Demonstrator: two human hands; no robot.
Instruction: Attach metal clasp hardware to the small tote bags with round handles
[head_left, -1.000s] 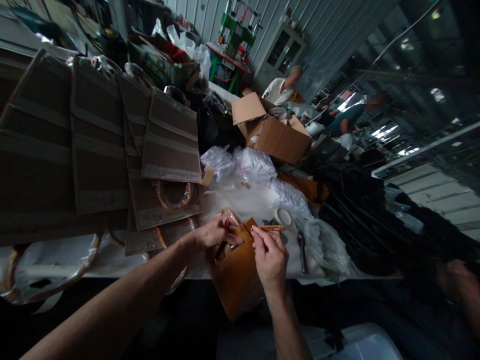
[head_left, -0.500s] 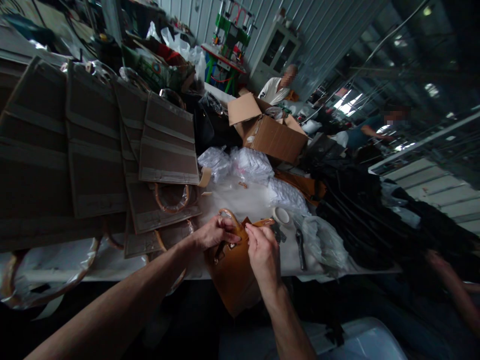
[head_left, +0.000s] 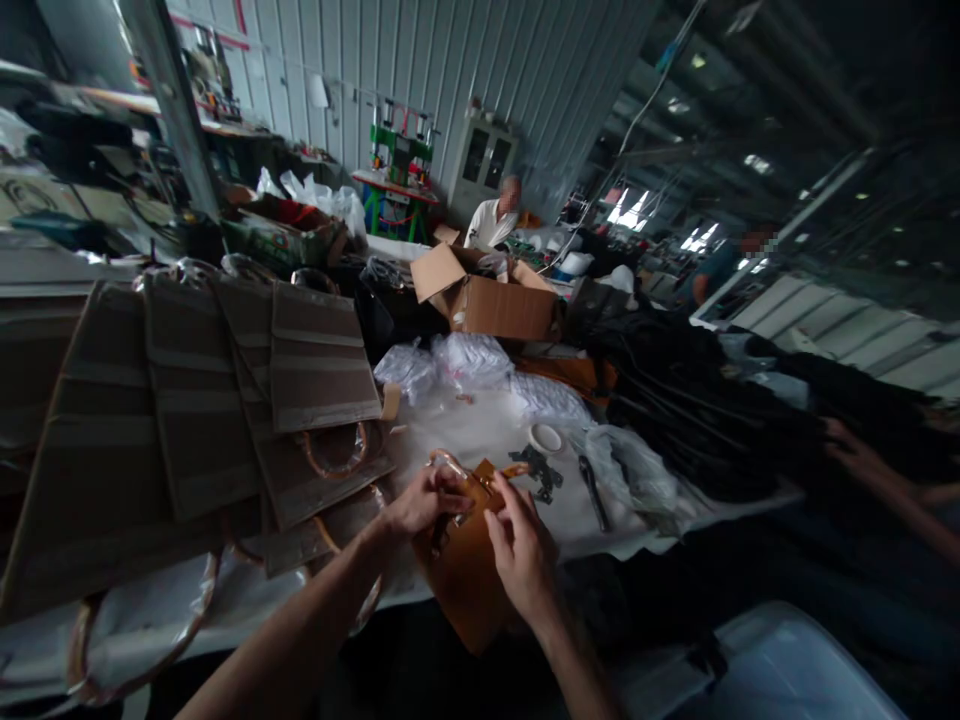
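A tan leather handbag [head_left: 465, 570] hangs at the table's front edge, its flap and a curved handle [head_left: 447, 461] at the top. My left hand [head_left: 424, 503] grips the bag's upper edge by the handle. My right hand [head_left: 521, 552] sits at the flap, its fingers and thumb spread apart. A narrow tan strap [head_left: 514, 469] sticks out past those fingertips. The lower part of the bag hangs below the table edge, in shadow.
Dark metal fittings [head_left: 536, 472], a tape roll [head_left: 545, 438] and a black hand tool [head_left: 594, 492] lie close on the right. Stacked beige bag panels [head_left: 225, 400] fill the left. Behind stand a cardboard box [head_left: 484, 300] and a seated person [head_left: 493, 222].
The view has swung level and back, so the whole scene shifted. My right hand's fingers have spread from their pinch on the strap. My left hand still grips the bag.
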